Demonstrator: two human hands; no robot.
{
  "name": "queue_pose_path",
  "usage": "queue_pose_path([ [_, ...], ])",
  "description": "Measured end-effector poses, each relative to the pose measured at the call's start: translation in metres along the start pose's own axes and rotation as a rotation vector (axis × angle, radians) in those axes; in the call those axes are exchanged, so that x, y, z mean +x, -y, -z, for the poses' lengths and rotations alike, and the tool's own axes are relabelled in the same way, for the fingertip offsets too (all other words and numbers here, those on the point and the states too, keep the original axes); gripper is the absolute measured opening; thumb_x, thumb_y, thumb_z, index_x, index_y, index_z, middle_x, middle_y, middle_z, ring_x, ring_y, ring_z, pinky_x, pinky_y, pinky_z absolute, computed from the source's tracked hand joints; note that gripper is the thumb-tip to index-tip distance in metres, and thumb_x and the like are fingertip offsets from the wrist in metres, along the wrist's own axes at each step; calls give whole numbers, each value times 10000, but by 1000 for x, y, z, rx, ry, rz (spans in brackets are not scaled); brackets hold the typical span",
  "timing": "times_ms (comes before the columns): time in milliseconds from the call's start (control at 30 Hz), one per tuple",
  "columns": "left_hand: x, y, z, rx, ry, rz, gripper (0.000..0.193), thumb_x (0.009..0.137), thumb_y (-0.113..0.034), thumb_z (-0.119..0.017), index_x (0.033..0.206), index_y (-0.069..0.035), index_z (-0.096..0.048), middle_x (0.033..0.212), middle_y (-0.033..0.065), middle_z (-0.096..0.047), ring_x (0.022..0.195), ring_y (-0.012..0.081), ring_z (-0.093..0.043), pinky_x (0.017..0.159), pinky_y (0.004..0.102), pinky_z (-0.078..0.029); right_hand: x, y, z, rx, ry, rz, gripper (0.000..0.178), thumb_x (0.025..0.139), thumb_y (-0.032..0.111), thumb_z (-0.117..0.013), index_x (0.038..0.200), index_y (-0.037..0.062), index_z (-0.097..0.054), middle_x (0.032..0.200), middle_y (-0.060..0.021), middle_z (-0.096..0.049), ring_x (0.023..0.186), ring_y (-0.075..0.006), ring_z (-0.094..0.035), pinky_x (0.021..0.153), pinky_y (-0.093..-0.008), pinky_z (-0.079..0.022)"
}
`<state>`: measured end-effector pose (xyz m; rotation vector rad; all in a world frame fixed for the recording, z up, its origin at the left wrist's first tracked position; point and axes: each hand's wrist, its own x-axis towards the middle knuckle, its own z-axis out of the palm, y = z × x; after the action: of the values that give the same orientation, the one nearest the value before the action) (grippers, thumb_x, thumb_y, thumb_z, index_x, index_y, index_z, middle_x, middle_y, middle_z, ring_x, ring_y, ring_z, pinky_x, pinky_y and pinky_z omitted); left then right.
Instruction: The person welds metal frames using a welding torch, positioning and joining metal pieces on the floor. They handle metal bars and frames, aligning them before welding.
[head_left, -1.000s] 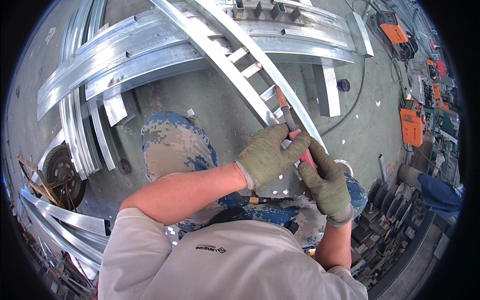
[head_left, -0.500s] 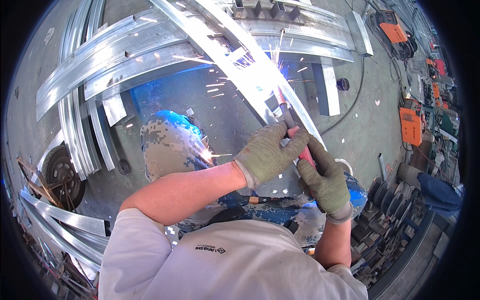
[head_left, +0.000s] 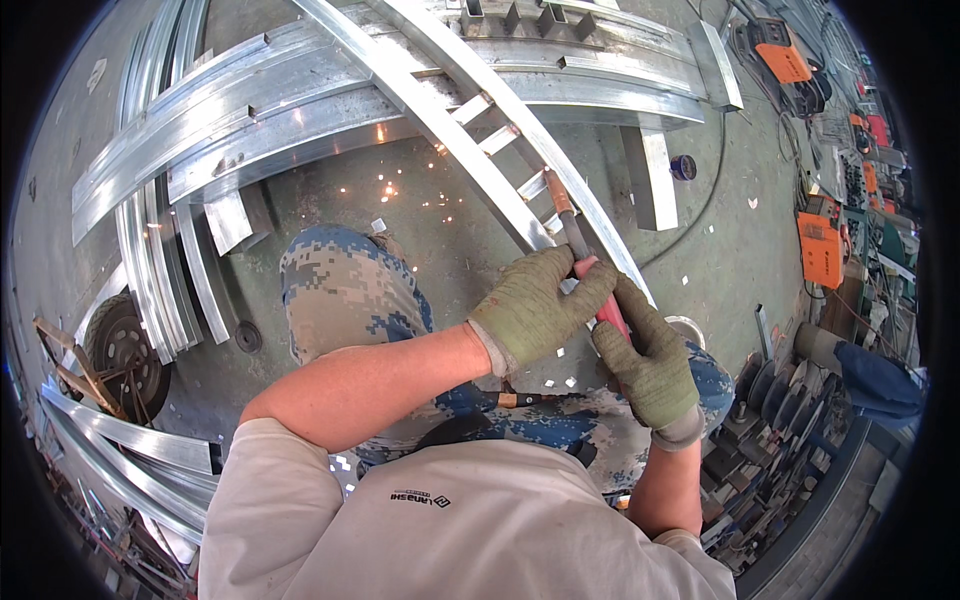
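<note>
A welding torch [head_left: 613, 313] with a red handle and copper-coloured nozzle is in both my gloved hands. My left hand [head_left: 545, 300], in an olive work glove, closes on the neck end of the handle. Just behind it, my right hand [head_left: 652, 355] wraps round the handle in a matching glove. The nozzle points away from me, its tip by the right rail of a ladder-like steel frame [head_left: 455, 130]. Short crosspieces [head_left: 499, 139] join the frame's two long rails. Whether the tip touches the metal I cannot tell.
Wide galvanized channels [head_left: 270, 125] lie crosswise beneath the frame. Orange welding machines [head_left: 820, 250] stand at right, with a cable [head_left: 705, 215] on the floor. A spoked wheel [head_left: 125, 360] is at left. Metal offcuts [head_left: 745, 450] crowd the lower right. Small sparks glow above the floor.
The bright arc and blue glare at the torch tip have gone out. Long spark streaks have given way to a few falling glowing dots. My hands and the torch have barely moved.
</note>
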<state>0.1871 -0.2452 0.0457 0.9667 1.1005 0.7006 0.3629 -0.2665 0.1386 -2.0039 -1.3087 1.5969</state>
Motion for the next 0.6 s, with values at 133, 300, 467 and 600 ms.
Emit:
queue_pose_path([
  [133, 2, 7, -1, 71, -64, -104, 474, 1064, -417, -648, 1132, 48, -704, 893, 170, -717, 805, 201, -677, 742, 387, -544, 3, 6, 0, 3, 37, 15, 624, 997, 134, -753, 1561, -4, -524, 1280, -81, -701, 869, -70, -622, 713, -248, -543],
  [300, 2, 7, 1, 125, -59, -125, 482, 1063, -419, -649, 1107, 57, -706, 869, 182, -713, 798, 221, -687, 742, 400, -541, 3, 1, -1, -3, 20, 60, 621, 997, 133, -752, 1558, -8, -525, 1282, -92, -704, 862, -75, -626, 701, -253, -545],
  [467, -1, 0, 2, 137, -45, -80, 507, 1053, -443, -655, 1089, 60, -707, 881, 205, -711, 799, 250, -696, 739, 405, -541, -2, 2, -1, 35, 1, -41, 622, 998, 144, -757, 1554, -10, -526, 1291, -97, -703, 870, -76, -629, 709, -259, -549],
  [600, -1, -3, 2, 182, -52, -60, 503, 1048, -444, -662, 1092, 55, -710, 883, 195, -710, 805, 238, -691, 735, 400, -540, -1, 3, 1, 9, 27, -15, 614, 1000, 138, -745, 1550, -21, -525, 1272, -87, -698, 880, -74, -626, 727, -256, -549],
])
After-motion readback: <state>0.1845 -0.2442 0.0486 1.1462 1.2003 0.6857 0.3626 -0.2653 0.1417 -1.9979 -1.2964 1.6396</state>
